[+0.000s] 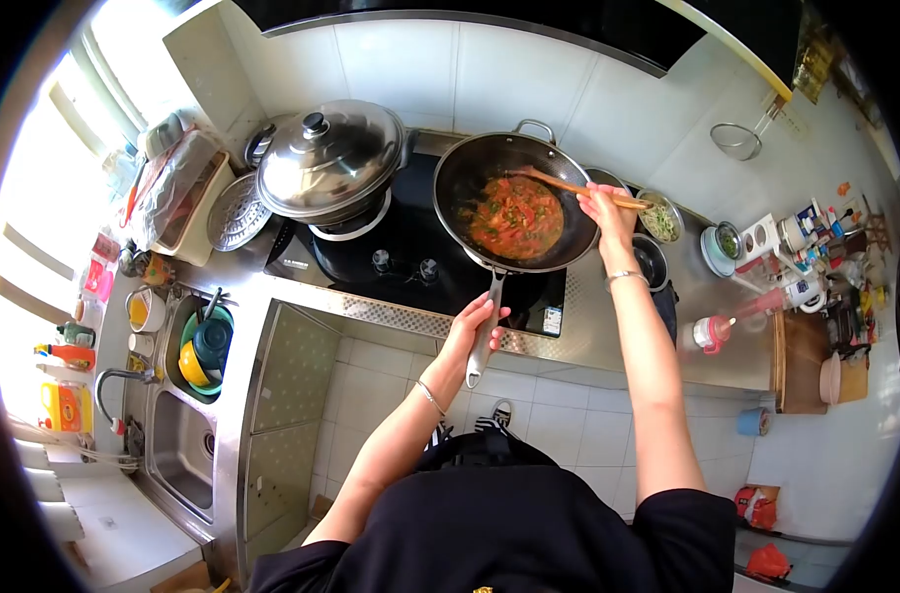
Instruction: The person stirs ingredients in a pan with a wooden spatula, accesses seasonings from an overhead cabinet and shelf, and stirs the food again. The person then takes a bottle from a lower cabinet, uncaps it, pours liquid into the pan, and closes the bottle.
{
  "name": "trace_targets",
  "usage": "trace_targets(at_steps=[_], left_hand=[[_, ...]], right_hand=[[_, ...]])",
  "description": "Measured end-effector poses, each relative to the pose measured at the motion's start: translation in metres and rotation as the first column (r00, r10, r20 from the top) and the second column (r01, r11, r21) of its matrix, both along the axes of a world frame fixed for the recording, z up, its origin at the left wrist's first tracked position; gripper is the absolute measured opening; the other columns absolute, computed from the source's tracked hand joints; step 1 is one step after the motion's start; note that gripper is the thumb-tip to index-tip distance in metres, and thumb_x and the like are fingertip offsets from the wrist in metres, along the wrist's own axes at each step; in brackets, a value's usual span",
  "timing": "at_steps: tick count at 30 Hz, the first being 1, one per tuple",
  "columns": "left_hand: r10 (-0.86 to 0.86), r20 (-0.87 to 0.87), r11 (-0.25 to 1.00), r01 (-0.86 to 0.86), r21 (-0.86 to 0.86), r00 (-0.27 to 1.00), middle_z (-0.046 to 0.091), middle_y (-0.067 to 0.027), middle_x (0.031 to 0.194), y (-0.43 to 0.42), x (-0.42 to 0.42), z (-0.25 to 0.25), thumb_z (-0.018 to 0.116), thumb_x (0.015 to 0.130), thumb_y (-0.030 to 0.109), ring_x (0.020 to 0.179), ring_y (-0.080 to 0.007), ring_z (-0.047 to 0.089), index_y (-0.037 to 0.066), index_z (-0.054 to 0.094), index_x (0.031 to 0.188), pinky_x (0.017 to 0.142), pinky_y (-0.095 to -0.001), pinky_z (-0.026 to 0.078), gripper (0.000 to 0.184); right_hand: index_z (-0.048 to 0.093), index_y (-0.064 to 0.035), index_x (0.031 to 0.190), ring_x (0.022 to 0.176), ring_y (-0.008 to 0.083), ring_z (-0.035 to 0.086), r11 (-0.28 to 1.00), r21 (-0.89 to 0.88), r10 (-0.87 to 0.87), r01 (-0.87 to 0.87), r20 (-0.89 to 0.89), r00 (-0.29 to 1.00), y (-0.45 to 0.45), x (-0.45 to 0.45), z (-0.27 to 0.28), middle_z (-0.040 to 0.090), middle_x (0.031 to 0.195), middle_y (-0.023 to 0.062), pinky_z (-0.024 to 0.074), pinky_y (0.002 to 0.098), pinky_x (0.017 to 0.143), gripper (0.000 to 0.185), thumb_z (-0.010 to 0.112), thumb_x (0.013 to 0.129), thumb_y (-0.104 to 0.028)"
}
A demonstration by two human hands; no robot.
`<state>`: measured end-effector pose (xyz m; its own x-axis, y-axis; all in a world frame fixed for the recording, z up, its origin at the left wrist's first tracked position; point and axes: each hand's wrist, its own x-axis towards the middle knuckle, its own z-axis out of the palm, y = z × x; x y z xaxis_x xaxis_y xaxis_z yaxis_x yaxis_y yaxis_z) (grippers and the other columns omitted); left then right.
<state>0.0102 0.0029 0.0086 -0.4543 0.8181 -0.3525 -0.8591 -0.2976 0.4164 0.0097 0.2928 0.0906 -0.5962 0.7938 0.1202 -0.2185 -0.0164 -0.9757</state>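
A dark frying pan sits over the right burner of the black cooktop. Red, saucy chopped food with green bits fills its middle. My left hand is closed around the grey pan handle, which points toward my body. With my right hand I grip a wooden spatula near its outer end, above the pan's right rim. The spatula's tip reaches the upper edge of the food.
A large lidded steel pot occupies the left burner. Right of the pan are a bowl of pale green shreds and a dark bowl. A pink-capped bottle stands near the counter edge. The sink is at left.
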Motion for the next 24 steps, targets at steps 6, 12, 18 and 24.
trace_targets(at_steps=[6,12,18,24], left_hand=[[0.021,0.009,1.0,-0.021,-0.005,1.0,0.059,-0.0118,0.099,0.0,0.0,-0.007,0.053,0.093,0.019,0.061,-0.0148,0.051,0.01,0.04,0.129,0.048,-0.0254,0.044,0.039],[0.015,0.016,1.0,-0.016,0.026,1.0,0.059,-0.0111,0.098,0.001,-0.002,-0.005,0.055,0.092,0.018,0.06,-0.0145,0.05,0.011,0.039,0.13,0.048,-0.0252,0.044,0.041],[0.019,0.026,1.0,-0.019,0.025,0.999,0.059,-0.0109,0.098,0.001,-0.001,-0.003,0.055,0.092,0.018,0.06,-0.0147,0.051,0.011,0.04,0.129,0.047,-0.0252,0.044,0.04],[0.02,0.003,1.0,-0.02,0.007,1.0,0.059,-0.0068,0.097,0.001,0.0,-0.001,0.055,0.093,0.021,0.061,-0.012,0.049,0.014,0.046,0.121,0.047,-0.021,0.041,0.031]], right_hand=[[0.053,-0.0043,0.089,0.067,0.0206,0.066,0.983,-0.15,-0.107,0.104,-0.008,0.994,-0.021,0.005,-0.032,0.064,0.084,0.0106,0.056,0.03,0.062,0.019,0.069,0.079,-0.005],[0.051,-0.0006,0.092,0.074,0.0222,0.068,0.992,-0.087,-0.089,0.092,0.038,0.995,-0.03,0.093,0.033,0.065,0.088,0.0149,0.0568,0.0306,0.066,0.023,0.068,0.08,-0.01],[0.051,-0.0001,0.089,0.066,0.0214,0.067,0.989,-0.106,-0.1,0.105,0.044,0.994,-0.036,0.074,-0.004,0.065,0.083,0.0134,0.0567,0.029,0.06,0.025,0.071,0.077,-0.008],[0.052,0.0013,0.087,0.066,0.0215,0.067,0.997,-0.007,-0.082,0.081,-0.03,0.996,-0.04,0.054,0.038,0.065,0.085,0.0161,0.056,0.0279,0.06,0.014,0.063,0.082,-0.005]])
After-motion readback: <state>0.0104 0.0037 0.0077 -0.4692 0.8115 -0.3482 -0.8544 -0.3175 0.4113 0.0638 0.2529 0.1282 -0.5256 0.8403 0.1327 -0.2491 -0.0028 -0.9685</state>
